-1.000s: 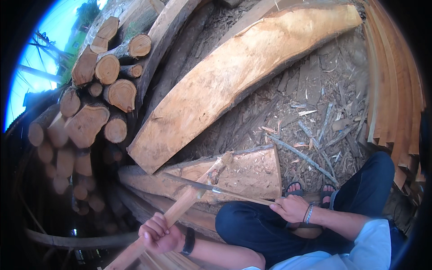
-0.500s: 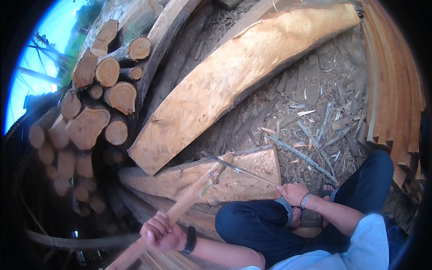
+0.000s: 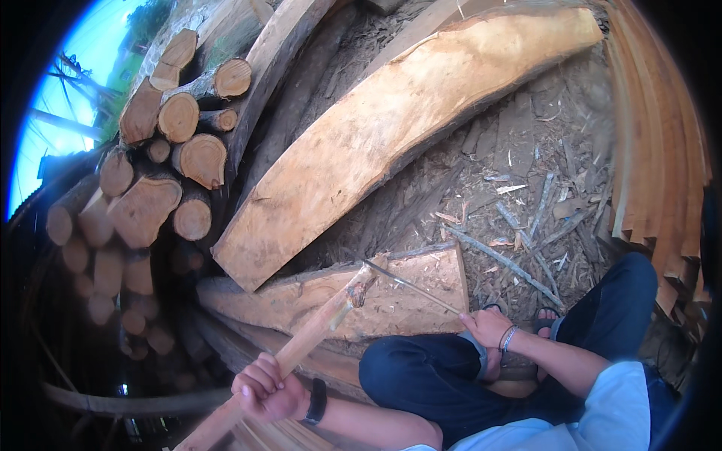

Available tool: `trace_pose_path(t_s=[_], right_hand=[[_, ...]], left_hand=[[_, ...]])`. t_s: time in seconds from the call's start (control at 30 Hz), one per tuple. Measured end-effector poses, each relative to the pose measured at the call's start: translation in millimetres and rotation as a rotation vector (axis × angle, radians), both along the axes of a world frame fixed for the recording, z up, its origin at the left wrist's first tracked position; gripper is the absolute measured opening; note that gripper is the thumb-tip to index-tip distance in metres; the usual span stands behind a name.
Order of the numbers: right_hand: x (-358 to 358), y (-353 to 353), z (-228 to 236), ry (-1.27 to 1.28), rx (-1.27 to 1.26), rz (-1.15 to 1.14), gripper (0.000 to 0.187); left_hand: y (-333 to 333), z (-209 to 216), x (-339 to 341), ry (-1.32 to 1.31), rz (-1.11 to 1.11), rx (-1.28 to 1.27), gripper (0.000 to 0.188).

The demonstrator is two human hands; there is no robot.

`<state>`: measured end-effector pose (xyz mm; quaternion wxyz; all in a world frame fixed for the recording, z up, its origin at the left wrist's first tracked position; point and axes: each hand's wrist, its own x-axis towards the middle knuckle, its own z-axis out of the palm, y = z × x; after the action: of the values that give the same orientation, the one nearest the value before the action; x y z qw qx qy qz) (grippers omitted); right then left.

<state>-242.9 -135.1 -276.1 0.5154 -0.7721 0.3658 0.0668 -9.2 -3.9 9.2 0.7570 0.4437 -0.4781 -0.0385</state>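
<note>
My left hand [image 3: 269, 387] is wrapped round a long peeled wooden pole [image 3: 304, 346], which slants from the lower left up to the middle. Near its far end the pole has a dark knot and a pale cut patch. That end is over a thick plank [image 3: 417, 293] with rough bark along its edge. My right hand [image 3: 487, 328] grips a machete [image 3: 412, 286] by the handle, its long narrow blade seen nearly edge-on. The blade points left, its tip close to the pole's far end; I cannot tell whether they touch.
A large curved slab [image 3: 398, 143] lies beyond the plank. Cut logs [image 3: 179, 119] are piled at the left, and sawn boards [image 3: 647, 135] are stacked at the right. Sticks [image 3: 508, 259] and chips litter the ground. My bent knees [image 3: 421, 376] are close to the plank.
The machete's tip has shifted right, toward the pole's far end, and its blade looks shorter. My right hand has moved slightly; my left hand and the pole have barely moved.
</note>
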Motion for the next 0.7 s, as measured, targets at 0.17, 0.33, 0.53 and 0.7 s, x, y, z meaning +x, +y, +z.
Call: trace_pose_path(t_s=[0.17, 0.33, 0.53, 0.7], right_hand=[[-6.5, 15.0, 39.0, -0.079, -0.165, -0.057, 0.064], [-8.1, 2.4, -20.2, 0.001, -0.032, -0.038, 0.065], [-4.0, 7.5, 17.6, -0.156, -0.022, -0.061, 0.066], [-9.1, -5.0, -4.6, 0.021, 0.029, -0.058, 0.064]], left_hand=[[-1.0, -5.5, 3.7, 0.036, 0.02, -0.017, 0.035], [-7.6, -7.3, -0.5, 0.064, -0.003, -0.05, 0.034], [-10.3, -8.4, 2.2, 0.043, -0.014, -0.02, 0.036], [-7.8, -15.6, 4.9, 0.039, -0.045, -0.011, 0.036]])
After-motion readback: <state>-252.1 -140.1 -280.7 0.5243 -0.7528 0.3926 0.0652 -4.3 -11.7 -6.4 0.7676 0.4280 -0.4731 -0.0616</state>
